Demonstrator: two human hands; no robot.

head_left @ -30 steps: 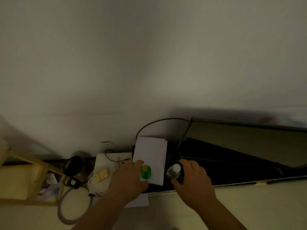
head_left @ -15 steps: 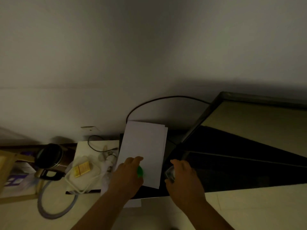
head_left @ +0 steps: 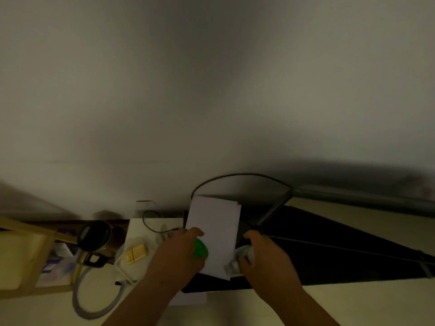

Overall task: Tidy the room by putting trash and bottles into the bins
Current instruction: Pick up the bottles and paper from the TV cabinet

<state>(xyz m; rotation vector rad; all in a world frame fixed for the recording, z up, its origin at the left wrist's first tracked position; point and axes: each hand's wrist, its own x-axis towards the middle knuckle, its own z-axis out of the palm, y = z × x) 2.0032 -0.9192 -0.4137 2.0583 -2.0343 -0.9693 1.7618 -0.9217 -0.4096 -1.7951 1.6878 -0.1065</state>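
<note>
A white sheet of paper [head_left: 214, 224] is seen lying on a dark worktop [head_left: 329, 255] below a plain wall, and it is taken here as the landmark. At the lower left edge of the sheet, the left hand [head_left: 179, 252] is closed on a green bottle [head_left: 200, 249]. Its fingers are curled round the bottle, so only a rounded green part is shown against the paper. At the lower right edge of the sheet, the right hand [head_left: 266, 257] is wrapped round a clear bottle [head_left: 240, 257]. Its fingers are curled over the bottle's far side, and the pale, blurred body is seen beside the paper's corner. It cannot be told whether either bottle is lifted off the worktop.

Above the sheet, a black cable [head_left: 235, 176] is looped against the wall. To the left of the sheet, a yellow packet [head_left: 136, 253] is laid on a white surface. Further left, a dark round pot [head_left: 95, 235] is placed, and a grey hose [head_left: 94, 311] is curved on the floor below it. Furthest left of the sheet, a wooden shelf [head_left: 42, 255] is partly shown.
</note>
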